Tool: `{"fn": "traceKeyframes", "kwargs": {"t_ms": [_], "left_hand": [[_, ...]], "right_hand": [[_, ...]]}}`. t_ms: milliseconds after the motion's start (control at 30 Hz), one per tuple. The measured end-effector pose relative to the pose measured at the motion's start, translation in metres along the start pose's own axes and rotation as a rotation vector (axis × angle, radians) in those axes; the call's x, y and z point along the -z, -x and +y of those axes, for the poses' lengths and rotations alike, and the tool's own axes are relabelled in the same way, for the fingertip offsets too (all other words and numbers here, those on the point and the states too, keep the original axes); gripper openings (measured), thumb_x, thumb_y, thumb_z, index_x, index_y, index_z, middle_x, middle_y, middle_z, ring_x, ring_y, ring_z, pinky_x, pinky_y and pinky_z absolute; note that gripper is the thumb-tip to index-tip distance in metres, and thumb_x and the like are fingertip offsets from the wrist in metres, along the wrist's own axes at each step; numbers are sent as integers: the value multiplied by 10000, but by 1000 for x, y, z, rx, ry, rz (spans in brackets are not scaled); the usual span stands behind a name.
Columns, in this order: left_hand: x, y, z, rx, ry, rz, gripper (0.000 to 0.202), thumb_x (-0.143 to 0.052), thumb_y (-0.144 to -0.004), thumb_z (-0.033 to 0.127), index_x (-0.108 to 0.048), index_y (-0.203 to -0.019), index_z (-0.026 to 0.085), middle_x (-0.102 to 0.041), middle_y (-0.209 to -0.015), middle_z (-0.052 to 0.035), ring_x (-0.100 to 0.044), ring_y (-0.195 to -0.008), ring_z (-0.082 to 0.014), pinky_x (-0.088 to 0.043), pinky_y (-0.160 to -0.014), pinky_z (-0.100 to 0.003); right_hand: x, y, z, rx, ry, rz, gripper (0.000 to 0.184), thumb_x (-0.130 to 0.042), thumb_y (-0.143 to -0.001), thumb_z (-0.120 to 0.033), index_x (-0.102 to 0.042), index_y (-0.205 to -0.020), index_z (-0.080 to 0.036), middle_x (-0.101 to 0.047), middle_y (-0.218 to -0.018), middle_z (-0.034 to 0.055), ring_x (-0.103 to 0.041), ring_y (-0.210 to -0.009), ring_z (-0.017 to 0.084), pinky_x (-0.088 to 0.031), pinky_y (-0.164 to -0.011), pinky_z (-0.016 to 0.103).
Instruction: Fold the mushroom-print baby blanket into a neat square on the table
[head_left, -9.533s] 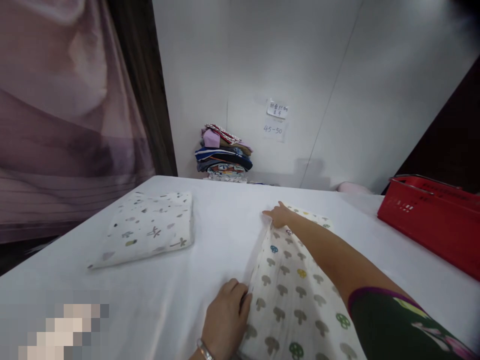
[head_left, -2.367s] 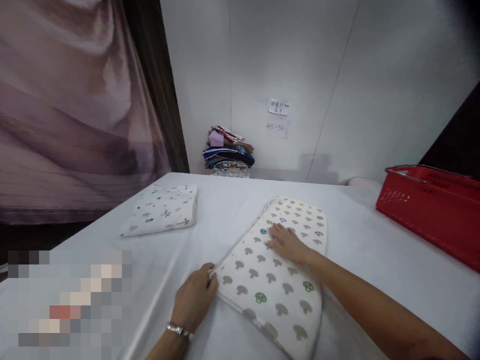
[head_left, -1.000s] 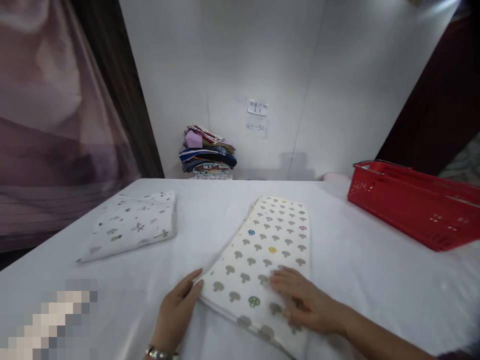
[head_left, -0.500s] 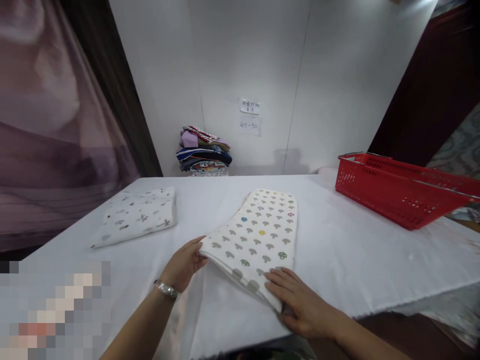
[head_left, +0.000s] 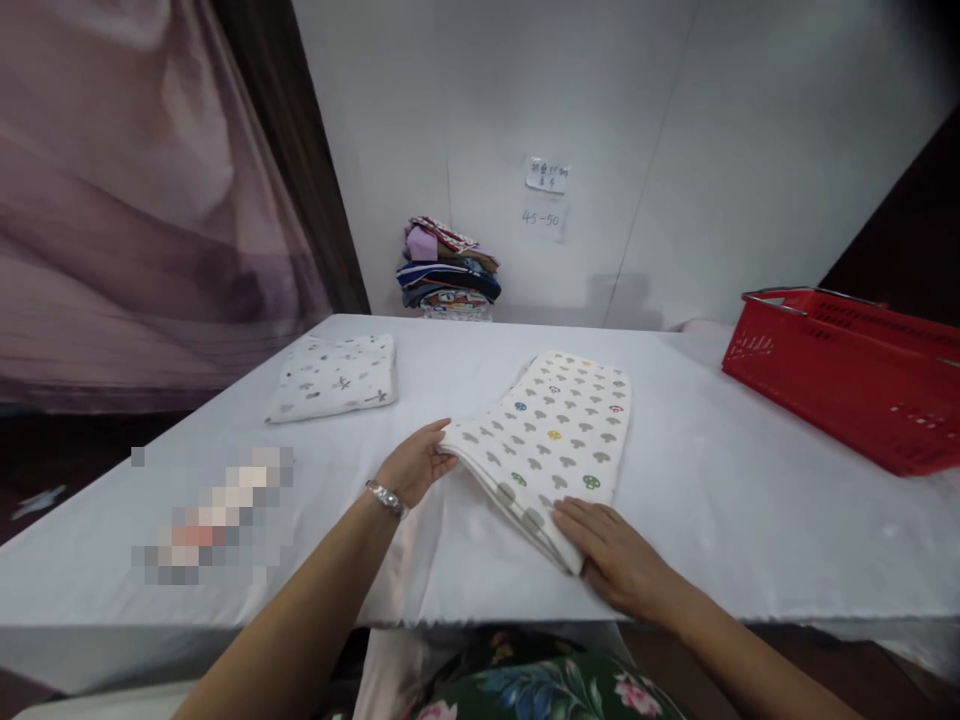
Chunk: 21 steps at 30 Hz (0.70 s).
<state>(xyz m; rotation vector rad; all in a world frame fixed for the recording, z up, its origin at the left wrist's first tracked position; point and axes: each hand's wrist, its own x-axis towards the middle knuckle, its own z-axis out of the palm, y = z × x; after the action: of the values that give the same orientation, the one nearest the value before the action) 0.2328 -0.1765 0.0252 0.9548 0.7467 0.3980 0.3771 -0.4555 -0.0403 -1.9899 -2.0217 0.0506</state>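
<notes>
A folded white cloth (head_left: pixel 551 440) with grey, yellow, blue and green mushroom prints lies on the table in front of me. Its near edge shows several layers, and the near left corner is lifted off the table. My left hand (head_left: pixel 416 462), with a silver bracelet at the wrist, pinches that corner between thumb and fingers. Over the near right corner, my right hand (head_left: pixel 615 555) has its fingers close together on top of the cloth, closed on the edge; its thumb is hidden. Farther left lies another folded white cloth (head_left: pixel 337 380) with grey tree prints.
A white sheet covers the table (head_left: pixel 697 500). At the back, by the wall, rises a stack of folded clothes (head_left: pixel 450 270). A red basket (head_left: pixel 847 385) with metal handles stands on the right. Something blurred out by pixels (head_left: pixel 217 515) lies at the left.
The view has shifted, so the table's front edge and my floral clothing show more. Both hands keep their places on the mushroom-print cloth, whose shape looks nearly the same.
</notes>
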Motion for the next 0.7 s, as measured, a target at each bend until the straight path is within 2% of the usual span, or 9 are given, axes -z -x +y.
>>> {"fn": "traceKeyframes", "kwargs": {"t_ms": [200, 333, 433, 567, 700], "left_hand": [[0, -1, 2, 6, -36, 18, 360, -474, -795, 148, -489, -1154, 164, -607, -749, -11, -559, -579, -64, -507, -614, -196], [10, 6, 1, -33, -246, 82, 427, -558, -735, 204, -511, -1156, 147, -603, -730, -25, -574, -582, -101, -519, -601, -254], [28, 15, -7, -108, -511, 98, 476, -604, -673, 249, -546, -1133, 143, -571, -629, 11, -552, -499, -112, -498, -524, -258], [52, 27, -19, -217, -888, -26, 495, -543, -707, 342, -551, -1175, 180, -529, -530, 45, -522, -469, -111, -430, -471, -218], [56, 36, -12, -207, -978, -192, 534, -484, -753, 389, -479, -1263, 231, -518, -569, 50, -497, -497, -100, -427, -503, -213]], "right_hand": [[-8, -5, 12, 10, 14, 120, 625, -369, -728, -35, -380, -1332, -198, -475, -1298, 102, -422, -1193, 235, -378, -938, 454], [6, 6, 7, 58, -111, 267, 521, -360, -808, -109, -369, -1313, -236, -530, -1236, 93, -483, -1138, 226, -395, -935, 439], [14, 17, -3, 64, -211, 254, 488, -365, -843, -154, -334, -1316, -270, -532, -1231, 74, -488, -1132, 216, -415, -931, 403], [12, 27, -11, 48, -291, 224, 471, -375, -862, -166, -325, -1308, -311, -559, -1188, 59, -509, -1103, 207, -430, -922, 395], [14, 32, -10, -78, -392, 196, 432, -359, -873, -203, -374, -1280, -345, -560, -1179, 51, -525, -1076, 216, -461, -885, 401]]}}
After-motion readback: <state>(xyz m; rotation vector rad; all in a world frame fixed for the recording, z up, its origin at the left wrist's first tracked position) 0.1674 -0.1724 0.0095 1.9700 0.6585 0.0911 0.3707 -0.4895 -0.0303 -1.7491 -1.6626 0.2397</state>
